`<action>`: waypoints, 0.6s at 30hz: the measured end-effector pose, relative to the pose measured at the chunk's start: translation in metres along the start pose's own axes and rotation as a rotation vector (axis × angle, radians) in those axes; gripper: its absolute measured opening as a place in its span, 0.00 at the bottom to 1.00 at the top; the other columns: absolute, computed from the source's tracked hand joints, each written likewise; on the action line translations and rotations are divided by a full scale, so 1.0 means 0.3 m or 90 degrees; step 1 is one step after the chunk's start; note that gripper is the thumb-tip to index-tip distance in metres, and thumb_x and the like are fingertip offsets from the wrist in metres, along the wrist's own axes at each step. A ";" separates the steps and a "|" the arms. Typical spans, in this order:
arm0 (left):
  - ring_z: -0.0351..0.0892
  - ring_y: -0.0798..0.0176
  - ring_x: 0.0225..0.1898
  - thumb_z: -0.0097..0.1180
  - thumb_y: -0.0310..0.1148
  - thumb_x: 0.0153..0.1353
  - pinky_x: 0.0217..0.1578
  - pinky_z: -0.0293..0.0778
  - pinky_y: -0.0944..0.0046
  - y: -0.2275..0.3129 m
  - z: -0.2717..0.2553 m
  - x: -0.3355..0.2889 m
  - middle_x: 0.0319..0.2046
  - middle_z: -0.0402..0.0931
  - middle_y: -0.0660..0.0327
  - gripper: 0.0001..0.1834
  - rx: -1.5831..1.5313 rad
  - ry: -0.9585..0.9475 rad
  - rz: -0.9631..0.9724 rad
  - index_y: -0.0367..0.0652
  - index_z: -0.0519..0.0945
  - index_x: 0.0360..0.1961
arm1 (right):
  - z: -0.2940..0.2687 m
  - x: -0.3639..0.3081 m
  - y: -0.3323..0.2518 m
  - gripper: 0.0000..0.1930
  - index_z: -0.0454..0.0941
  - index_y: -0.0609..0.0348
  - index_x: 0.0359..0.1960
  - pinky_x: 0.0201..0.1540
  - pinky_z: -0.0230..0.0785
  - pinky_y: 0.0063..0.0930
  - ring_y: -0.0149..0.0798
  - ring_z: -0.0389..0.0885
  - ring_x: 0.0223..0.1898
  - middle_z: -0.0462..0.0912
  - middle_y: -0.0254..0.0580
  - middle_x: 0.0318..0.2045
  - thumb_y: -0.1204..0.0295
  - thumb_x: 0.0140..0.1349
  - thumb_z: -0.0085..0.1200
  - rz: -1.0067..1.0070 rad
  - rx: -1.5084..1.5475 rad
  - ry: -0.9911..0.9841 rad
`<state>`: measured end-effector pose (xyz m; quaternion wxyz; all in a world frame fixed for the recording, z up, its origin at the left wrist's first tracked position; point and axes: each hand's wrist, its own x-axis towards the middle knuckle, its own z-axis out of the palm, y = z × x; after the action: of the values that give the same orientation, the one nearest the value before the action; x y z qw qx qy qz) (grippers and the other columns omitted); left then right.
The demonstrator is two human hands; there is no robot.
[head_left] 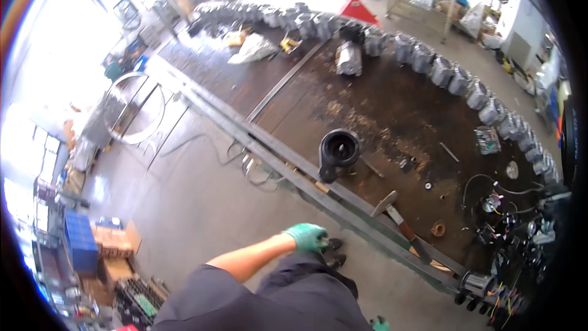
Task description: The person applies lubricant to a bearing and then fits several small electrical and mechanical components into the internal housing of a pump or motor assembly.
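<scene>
In the head view, a black cup-shaped housing (327, 160) sits near the close edge of the dark tabletop (422, 110), its round mouth facing up with a small pale piece at the centre. A clear bag (487, 140) of small parts lies farther right. On the floor at left are a blue crate (81, 242) and an open-flapped cardboard box (113, 240) (what they hold is hard to make out). Any lettering is too small to read. The left forearm reaches forward and right, ending in a green-gloved left hand (306, 237) short of the tabletop edge, between the housing and the person's body; its fingers are curled inward, and whether they grip anything I cannot tell. The right hand (380, 324), also green-gloved, is mostly cut off by the lower edge, its finger state unclear. A hammer (401, 224) lies right of the housing.
</scene>
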<state>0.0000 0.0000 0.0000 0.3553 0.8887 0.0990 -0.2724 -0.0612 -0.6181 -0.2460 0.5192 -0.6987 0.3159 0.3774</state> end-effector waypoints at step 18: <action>0.88 0.53 0.53 0.69 0.44 0.67 0.57 0.82 0.56 -1.098 -0.257 -0.697 0.52 0.88 0.51 0.26 -0.255 0.331 -0.375 0.40 0.83 0.60 | 1.458 -0.290 -1.056 0.15 0.82 0.62 0.55 0.40 0.81 0.36 0.41 0.89 0.35 0.89 0.49 0.37 0.75 0.67 0.61 -0.528 -0.560 -0.173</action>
<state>-0.2639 0.2962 -0.0280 0.3911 0.7749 0.4853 -0.1049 0.0708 -0.1093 -0.0942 0.3216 -0.8575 -0.2362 0.3248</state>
